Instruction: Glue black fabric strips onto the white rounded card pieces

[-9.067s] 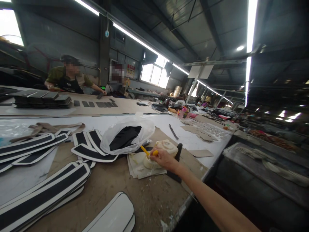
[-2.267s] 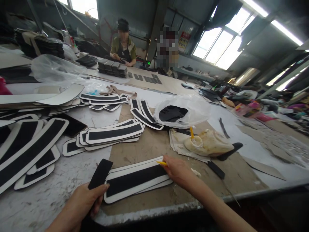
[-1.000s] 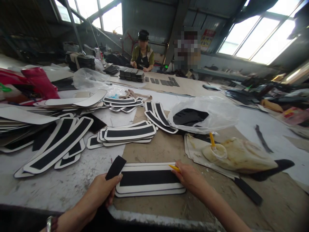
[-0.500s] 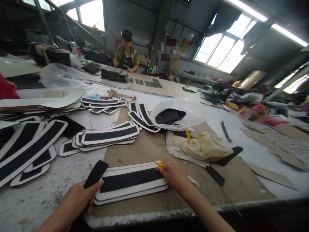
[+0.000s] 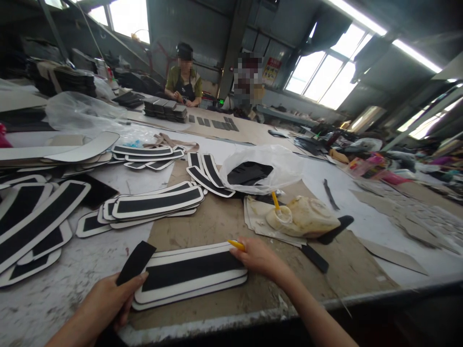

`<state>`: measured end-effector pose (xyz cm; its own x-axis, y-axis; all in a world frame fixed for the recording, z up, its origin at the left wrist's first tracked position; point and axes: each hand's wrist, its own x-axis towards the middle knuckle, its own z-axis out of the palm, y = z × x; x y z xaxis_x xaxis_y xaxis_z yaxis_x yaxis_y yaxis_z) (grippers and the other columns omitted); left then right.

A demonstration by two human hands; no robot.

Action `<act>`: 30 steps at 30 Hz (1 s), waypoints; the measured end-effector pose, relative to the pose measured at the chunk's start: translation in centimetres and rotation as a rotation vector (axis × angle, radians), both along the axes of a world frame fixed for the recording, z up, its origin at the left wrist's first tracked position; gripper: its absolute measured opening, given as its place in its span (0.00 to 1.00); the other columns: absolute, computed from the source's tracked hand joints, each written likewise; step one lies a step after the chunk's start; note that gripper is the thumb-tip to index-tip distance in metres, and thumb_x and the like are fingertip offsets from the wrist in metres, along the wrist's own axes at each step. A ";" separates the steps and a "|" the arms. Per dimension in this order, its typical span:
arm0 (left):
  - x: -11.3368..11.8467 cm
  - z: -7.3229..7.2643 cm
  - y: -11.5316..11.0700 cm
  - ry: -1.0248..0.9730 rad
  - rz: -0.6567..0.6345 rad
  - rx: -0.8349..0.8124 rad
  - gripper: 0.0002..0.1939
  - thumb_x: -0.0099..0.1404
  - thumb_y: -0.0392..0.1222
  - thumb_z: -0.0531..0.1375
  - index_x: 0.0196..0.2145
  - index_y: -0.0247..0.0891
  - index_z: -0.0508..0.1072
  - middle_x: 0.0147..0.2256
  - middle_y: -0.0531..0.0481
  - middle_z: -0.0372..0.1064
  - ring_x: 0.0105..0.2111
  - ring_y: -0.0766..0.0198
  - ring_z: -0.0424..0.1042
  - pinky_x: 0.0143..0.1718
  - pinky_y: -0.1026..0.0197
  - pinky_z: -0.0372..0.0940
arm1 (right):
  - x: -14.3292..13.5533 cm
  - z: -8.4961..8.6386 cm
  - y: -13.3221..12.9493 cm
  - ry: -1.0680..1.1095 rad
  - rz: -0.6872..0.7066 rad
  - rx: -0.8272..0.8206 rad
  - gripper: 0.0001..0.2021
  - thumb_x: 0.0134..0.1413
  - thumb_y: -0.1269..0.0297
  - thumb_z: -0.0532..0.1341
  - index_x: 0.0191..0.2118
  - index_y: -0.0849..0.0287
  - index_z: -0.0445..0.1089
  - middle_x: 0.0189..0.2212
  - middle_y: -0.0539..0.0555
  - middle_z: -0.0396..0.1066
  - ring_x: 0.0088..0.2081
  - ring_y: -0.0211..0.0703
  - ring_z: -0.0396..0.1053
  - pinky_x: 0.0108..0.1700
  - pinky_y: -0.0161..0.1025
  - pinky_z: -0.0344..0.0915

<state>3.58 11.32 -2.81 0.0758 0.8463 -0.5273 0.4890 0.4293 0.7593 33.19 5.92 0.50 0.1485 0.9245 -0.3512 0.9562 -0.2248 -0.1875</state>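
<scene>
My left hand (image 5: 108,296) is closed on a black strip (image 5: 136,262) of sheet material, pinched between thumb and fingers, with part of it hanging below the palm. Its thumb is by the left end of a white-bordered black panel (image 5: 193,270), which lies on one or two similar panels at the table's front. At the panel's right end, my right hand (image 5: 255,258) is closed on a slim yellow stick (image 5: 237,245) whose pointed tip shows past the fingers. The lower fingers rest on or just over the panel's edge; contact is hard to tell.
Similar panels (image 5: 159,201) lie stacked behind and to the left. Right of centre lies a cut-open plastic container (image 5: 311,214) with another yellow stick (image 5: 275,200) in its mouth. Behind it sits a clear bag (image 5: 285,168) with black pieces. A co-worker (image 5: 184,82) sits across the table.
The whole view has shifted slightly, so things sit a little further left. Both hands keep their grips and nearly the same places at the panel. The co-worker's hands have moved closer together.
</scene>
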 end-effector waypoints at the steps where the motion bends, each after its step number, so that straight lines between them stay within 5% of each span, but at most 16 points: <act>1: 0.0 0.0 0.0 -0.002 -0.011 0.000 0.25 0.43 0.62 0.57 0.07 0.41 0.55 0.05 0.51 0.54 0.08 0.66 0.54 0.14 0.63 0.52 | 0.1 0.1 0.1 0.016 0.013 -0.005 0.15 0.56 0.56 0.50 0.34 0.59 0.69 0.32 0.54 0.73 0.34 0.42 0.69 0.30 0.33 0.55; 14: -0.4 -0.8 0.2 -0.012 -0.024 -0.001 0.25 0.44 0.63 0.57 0.08 0.40 0.57 0.06 0.51 0.55 0.08 0.64 0.55 0.13 0.63 0.52 | -0.9 -1.3 -0.3 -0.107 -0.043 0.019 0.15 0.56 0.53 0.50 0.38 0.58 0.67 0.33 0.58 0.72 0.37 0.50 0.70 0.33 0.38 0.59; 19: -0.3 -0.5 0.1 0.001 -0.024 0.013 0.24 0.44 0.62 0.56 0.08 0.41 0.56 0.06 0.51 0.55 0.08 0.64 0.55 0.13 0.63 0.52 | -1.0 -0.8 -1.0 -0.241 -0.115 0.089 0.17 0.56 0.49 0.50 0.37 0.57 0.66 0.30 0.57 0.73 0.34 0.49 0.70 0.31 0.37 0.58; 22: -0.2 -0.3 0.0 -0.002 -0.033 0.029 0.25 0.44 0.62 0.56 0.08 0.41 0.56 0.05 0.51 0.55 0.08 0.64 0.55 0.13 0.63 0.52 | -0.5 -0.3 -1.9 -0.288 -0.208 0.158 0.14 0.59 0.55 0.49 0.36 0.58 0.66 0.28 0.55 0.72 0.31 0.46 0.71 0.29 0.35 0.56; 30: -0.2 -0.1 -0.2 -0.026 -0.006 0.041 0.24 0.45 0.60 0.56 0.08 0.41 0.56 0.05 0.52 0.55 0.08 0.65 0.55 0.12 0.64 0.52 | -0.9 -0.6 -3.4 -0.081 -0.176 0.270 0.14 0.60 0.61 0.49 0.30 0.58 0.68 0.29 0.53 0.71 0.32 0.43 0.68 0.32 0.35 0.56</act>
<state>3.36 11.13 -2.95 0.0938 0.8667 -0.4899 0.4715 0.3947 0.7886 32.28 2.52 -0.08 0.3320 0.9401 -0.0780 0.9211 -0.3409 -0.1880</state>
